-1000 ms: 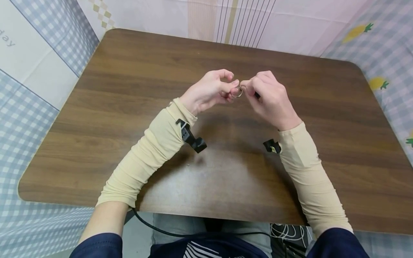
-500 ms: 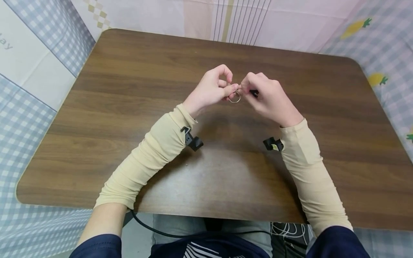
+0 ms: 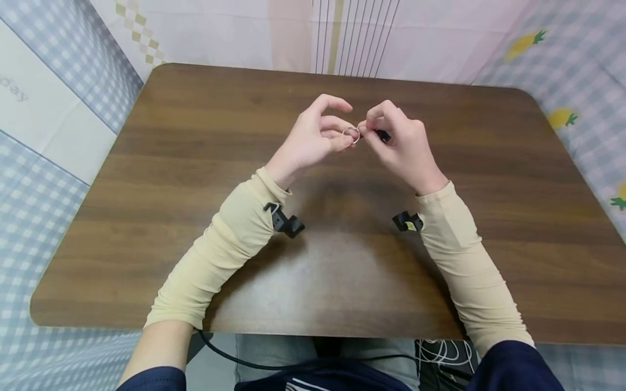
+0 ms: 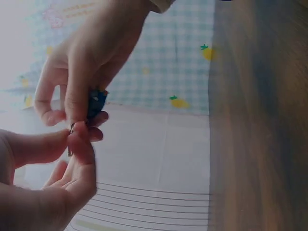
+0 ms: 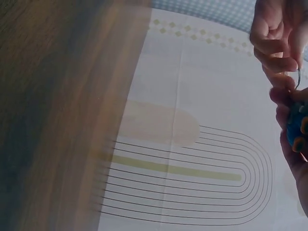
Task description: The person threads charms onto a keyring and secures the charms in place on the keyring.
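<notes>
A thin metal key ring point(image 3: 358, 137) stands between my two hands above the table. My left hand point(image 3: 309, 137) pinches it between thumb and fingers, the index finger raised apart in the head view. My right hand point(image 3: 405, 142) meets the ring's other side with thumb and index fingertip. A small blue keychain charm with orange parts point(image 5: 294, 131) sits within the right hand's fingers. In the left wrist view this blue charm point(image 4: 97, 102) shows below the right palm. How ring and charm join is hidden by the fingertips.
Both hands are over a brown wooden table point(image 3: 205, 136). Patterned cloths point(image 3: 220, 32) hang behind it and at its sides. Black camera mounts point(image 3: 286, 220) sit on both sleeved wrists. A black cable point(image 3: 244, 363) runs below the front edge.
The ring hung lower half a second ago and now lies up against the left fingers. The left index finger has straightened somewhat. The head view has shifted slightly.
</notes>
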